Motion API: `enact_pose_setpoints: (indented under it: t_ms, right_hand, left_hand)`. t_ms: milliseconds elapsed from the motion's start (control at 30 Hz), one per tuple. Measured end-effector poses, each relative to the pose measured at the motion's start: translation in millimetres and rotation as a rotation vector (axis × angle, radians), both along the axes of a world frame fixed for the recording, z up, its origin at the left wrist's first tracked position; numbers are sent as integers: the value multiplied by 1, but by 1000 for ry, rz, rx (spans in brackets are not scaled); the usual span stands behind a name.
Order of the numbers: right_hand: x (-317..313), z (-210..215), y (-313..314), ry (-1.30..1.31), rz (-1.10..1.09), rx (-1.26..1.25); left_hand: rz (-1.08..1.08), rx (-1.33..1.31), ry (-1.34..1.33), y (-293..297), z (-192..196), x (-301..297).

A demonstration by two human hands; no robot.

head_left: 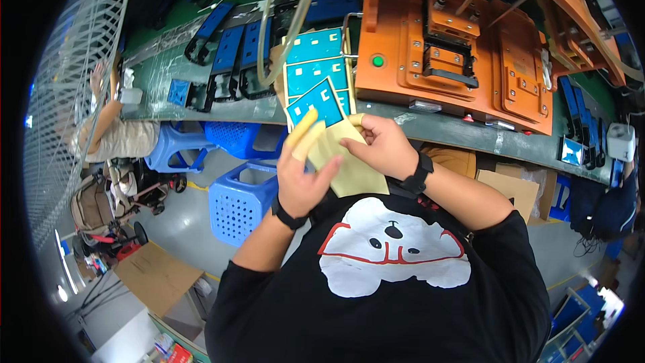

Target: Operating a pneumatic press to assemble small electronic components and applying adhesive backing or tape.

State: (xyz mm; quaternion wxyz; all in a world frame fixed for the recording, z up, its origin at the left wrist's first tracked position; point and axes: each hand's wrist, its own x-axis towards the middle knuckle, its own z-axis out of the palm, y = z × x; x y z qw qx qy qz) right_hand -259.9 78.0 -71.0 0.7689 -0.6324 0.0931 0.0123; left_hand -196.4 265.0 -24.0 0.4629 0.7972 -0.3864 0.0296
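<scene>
A pale yellow backing sheet (346, 161) slants in front of my chest. My right hand (386, 148) is closed on its upper right edge, thumb on top. At its upper end lies a teal rectangular piece (319, 104) with small pale cutouts. My left hand (300, 178) is open, fingers stretched along the sheet's left side and thumb apart over the paper. Its fingertips, in yellow finger covers, overlap the lower edge of the teal piece. Beneath and beyond lies a stack of similar teal sheets (316, 50) on the bench.
An orange press machine (396, 33) with a green button stands on the green bench (255, 113) at the right. Blue and black frame parts (228, 50) lie at the left, under a hanging clear hose (295, 27). Blue stools (235, 208) stand below; another person (107, 117) is at far left.
</scene>
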Motion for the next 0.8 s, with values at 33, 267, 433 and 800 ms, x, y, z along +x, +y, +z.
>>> enact_pose_setpoints:
  t_ms: [33, 267, 433, 800]
  right_hand:
    - [-3, 13, 4, -4, 14, 0]
    - [-28, 63, -20, -402, -8, -629]
    - [-125, 50, -101, -174, -469, -101]
    - [-518, -248, 73, 387, -1356, 1343]
  left_hand:
    - [16, -40, -2, -3, 1, 9]
    - [117, -323, 461, -13, 11, 9]
    - [-181, -814, 863, -12, 17, 42]
    - [-546, -243, 1076, -109, -22, -14]
